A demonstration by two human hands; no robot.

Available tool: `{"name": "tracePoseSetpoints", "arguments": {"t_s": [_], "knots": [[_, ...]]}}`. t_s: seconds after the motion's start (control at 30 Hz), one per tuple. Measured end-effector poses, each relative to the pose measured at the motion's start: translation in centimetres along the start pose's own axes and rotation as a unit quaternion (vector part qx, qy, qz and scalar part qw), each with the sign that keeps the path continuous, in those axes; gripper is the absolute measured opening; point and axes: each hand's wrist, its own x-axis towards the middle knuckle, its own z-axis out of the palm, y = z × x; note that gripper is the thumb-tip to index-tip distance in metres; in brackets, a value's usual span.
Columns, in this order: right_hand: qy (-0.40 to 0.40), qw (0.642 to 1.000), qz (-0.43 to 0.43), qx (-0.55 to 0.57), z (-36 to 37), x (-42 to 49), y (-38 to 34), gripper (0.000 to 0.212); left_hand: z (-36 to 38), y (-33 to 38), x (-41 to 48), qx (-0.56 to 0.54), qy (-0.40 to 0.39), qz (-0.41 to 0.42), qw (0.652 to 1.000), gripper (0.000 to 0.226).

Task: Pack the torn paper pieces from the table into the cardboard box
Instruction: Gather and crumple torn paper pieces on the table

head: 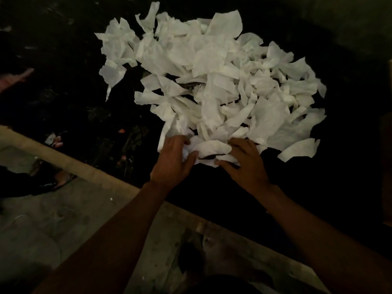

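Observation:
A big heap of torn white paper pieces (212, 77) is spread over the dark table top (339, 166). Both of my hands rest at the heap's near edge. My left hand (172, 160) curls its fingers around a small bunch of pieces, thumb pressed against them. My right hand (247, 164) lies beside it, its fingers and thumb closed on the same near pieces (212, 148) from the right. A brown edge at the far right (387, 166) may be the cardboard box; I see very little of it.
The table's pale wooden edge (70, 162) runs diagonally from the left to the bottom right. Below it is a grey concrete floor (63, 219), with someone's foot in a sandal (57, 179) at the left. Small coloured scraps (55, 141) lie on the dark surface at the left.

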Motion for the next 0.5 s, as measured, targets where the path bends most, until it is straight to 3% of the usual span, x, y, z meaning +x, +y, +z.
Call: {"name": "tracePoseSetpoints", "arguments": {"t_s": [0.1, 0.2, 0.3, 0.4, 0.5], "knots": [[-0.019, 0.999, 0.042, 0.027, -0.3, 0.1, -0.3, 0.025, -0.2, 0.2, 0.0, -0.023, 0.007, -0.042, 0.999, 0.044], [-0.009, 0.994, 0.099, 0.033, -1.0, -0.2, -0.6, 0.041, -0.5, 0.2, -0.3, 0.077, 0.02, -0.003, 0.997, 0.035], [0.013, 0.995, 0.014, -0.098, -1.2, -0.2, -0.7, 0.047, -0.8, 0.8, -0.7, 0.199, 0.036, 0.024, 0.979, 0.036], [0.015, 0.991, 0.004, -0.131, -1.3, -0.1, -0.8, 0.061, -0.9, 0.9, -1.0, 0.197, 0.043, -0.011, 0.979, 0.044], [-0.049, 0.986, 0.032, -0.154, -0.9, 0.2, -0.8, 0.071, -0.7, 0.0, -0.5, 0.147, 0.003, 0.021, 0.989, 0.05]]}}
